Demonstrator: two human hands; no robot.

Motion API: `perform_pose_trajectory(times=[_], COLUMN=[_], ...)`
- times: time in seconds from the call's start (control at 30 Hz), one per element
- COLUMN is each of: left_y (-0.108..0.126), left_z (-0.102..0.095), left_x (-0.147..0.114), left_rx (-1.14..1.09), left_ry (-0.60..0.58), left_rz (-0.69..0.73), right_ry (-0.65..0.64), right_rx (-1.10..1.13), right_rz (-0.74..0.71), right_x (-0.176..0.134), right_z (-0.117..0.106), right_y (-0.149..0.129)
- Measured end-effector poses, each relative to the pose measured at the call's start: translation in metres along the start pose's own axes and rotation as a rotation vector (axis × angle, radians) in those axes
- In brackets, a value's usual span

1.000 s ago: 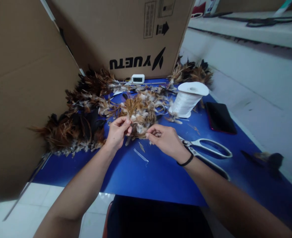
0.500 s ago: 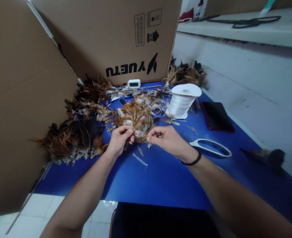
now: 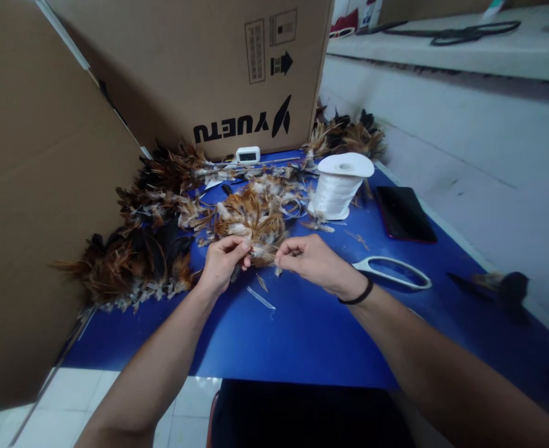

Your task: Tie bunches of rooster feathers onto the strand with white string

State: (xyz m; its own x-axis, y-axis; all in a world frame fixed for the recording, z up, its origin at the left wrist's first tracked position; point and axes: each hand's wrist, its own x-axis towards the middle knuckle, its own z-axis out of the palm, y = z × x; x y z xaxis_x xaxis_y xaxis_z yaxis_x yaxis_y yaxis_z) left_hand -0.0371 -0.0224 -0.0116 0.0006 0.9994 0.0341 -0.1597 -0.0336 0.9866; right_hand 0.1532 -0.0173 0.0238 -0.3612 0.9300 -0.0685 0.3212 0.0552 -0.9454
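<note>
My left hand (image 3: 225,261) is closed in a pinch on a small feather, thumb against forefinger, just in front of a brown and tan feather pile (image 3: 249,214). To its right, my right hand (image 3: 314,261), with a black band at the wrist, also pinches at a pale feather (image 3: 263,252) that spans the short gap between the hands. The fingertips partly hide what they grip. Below the hands, a loose feather (image 3: 262,284) and a clear ribbon strip (image 3: 261,297) lie on the blue table (image 3: 297,339).
A white ribbon spool (image 3: 337,193) stands behind my right hand. White-handled scissors (image 3: 395,272) and a dark phone (image 3: 405,213) lie to the right. Cardboard (image 3: 185,68) walls the back and left, with dark feather bundles (image 3: 134,261) along it. A small digital timer (image 3: 248,155) sits behind.
The view has shifted slightly, so the surroundings appear a little to the left and higher. Both hands keep nearly the same pinched pose over the feathers.
</note>
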Motion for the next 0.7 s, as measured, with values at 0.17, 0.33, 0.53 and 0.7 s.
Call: perform_pose_trajectory(times=[0.17,0.33,0.53,0.7], left_y=[0.000,0.000,0.004,0.008], left_z=[0.001,0.003,0.006,0.009], left_x=[-0.001,-0.003,-0.003,-0.005], left_rx=[0.035,0.079,-0.115,-0.299], left_ry=[-0.004,-0.002,-0.020,-0.033], left_rz=[0.010,0.000,-0.100,-0.192], right_ry=[0.003,0.021,-0.111,0.104], right_rx=[0.000,0.062,0.238,0.128], right_rz=[0.001,-0.045,-0.184,-0.351], right_x=[0.000,0.000,-0.001,0.005], right_z=[0.000,0.002,0.003,0.009], right_y=[0.001,0.001,0.000,0.012])
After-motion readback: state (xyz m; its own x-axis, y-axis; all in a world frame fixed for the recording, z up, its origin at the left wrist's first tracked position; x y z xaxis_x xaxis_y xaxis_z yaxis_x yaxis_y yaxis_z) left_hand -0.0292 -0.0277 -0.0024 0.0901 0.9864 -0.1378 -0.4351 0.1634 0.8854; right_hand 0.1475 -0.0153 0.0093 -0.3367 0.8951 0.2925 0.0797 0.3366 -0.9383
